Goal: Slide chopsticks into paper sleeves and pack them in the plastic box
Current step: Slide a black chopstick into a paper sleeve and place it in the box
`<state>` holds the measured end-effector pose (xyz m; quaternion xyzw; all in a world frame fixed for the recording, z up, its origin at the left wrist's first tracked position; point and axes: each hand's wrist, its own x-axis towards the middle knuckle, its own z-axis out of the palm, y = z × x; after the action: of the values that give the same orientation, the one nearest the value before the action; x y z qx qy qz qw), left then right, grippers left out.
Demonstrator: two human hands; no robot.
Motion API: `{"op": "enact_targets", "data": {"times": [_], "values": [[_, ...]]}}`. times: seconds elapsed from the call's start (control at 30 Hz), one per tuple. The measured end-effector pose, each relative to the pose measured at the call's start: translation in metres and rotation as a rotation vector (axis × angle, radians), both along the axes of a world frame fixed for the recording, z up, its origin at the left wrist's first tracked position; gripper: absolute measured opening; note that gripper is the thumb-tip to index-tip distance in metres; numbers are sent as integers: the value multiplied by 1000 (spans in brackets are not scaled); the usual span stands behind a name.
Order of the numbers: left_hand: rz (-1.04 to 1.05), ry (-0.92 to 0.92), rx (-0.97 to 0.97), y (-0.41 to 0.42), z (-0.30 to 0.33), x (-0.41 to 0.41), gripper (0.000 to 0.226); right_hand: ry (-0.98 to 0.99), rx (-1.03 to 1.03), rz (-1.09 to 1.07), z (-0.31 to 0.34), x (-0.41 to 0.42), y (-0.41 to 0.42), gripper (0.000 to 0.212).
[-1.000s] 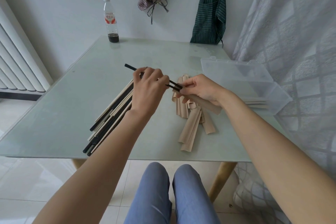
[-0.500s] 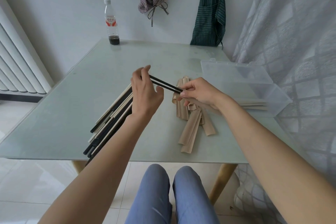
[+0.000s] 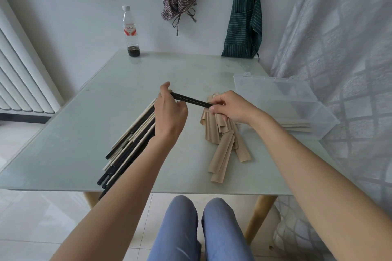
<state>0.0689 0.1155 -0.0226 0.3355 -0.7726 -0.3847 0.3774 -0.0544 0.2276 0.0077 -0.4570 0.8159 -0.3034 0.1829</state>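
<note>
**Black chopsticks held between both hands over the glass table**

Pale walls back the glass table (image 3: 89, 125) where you sit. Your left hand (image 3: 169, 112) pinches the far end of a pair of black chopsticks (image 3: 191, 99), while your right hand (image 3: 229, 108) grips a paper sleeve (image 3: 219, 115) closed round their near end. Left of those chopsticks lies the loose chopstick pile (image 3: 129, 144); just beneath them, spare sleeves (image 3: 222, 150). Right of them sits the plastic box (image 3: 297, 101), sleeved pairs inside.
</note>
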Motion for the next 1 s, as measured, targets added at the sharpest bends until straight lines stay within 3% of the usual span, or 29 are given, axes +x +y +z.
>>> {"op": "enact_targets", "data": {"times": [0.27, 0.5, 0.63, 0.77, 0.87, 1.0], "values": [[-163, -227, -336, 13, 11, -26, 25, 353, 83, -98, 20, -18, 25, 13], [-332, -271, -384, 54, 22, -90, 26, 578, 153, -215, 20, -74, 79, 3], [-367, -427, -500, 73, 19, -125, 26, 563, 292, -239, 15, -107, 97, 7], [-373, -596, -659, 88, 13, -156, 24, 362, 423, -223, -3, -136, 103, 15], [-396, -659, -676, 90, 7, -167, 35, 264, 337, -216, -14, -145, 105, 18], [-390, -501, -516, 85, 2, -162, 35, 233, 160, -215, -16, -137, 100, 31]]}}
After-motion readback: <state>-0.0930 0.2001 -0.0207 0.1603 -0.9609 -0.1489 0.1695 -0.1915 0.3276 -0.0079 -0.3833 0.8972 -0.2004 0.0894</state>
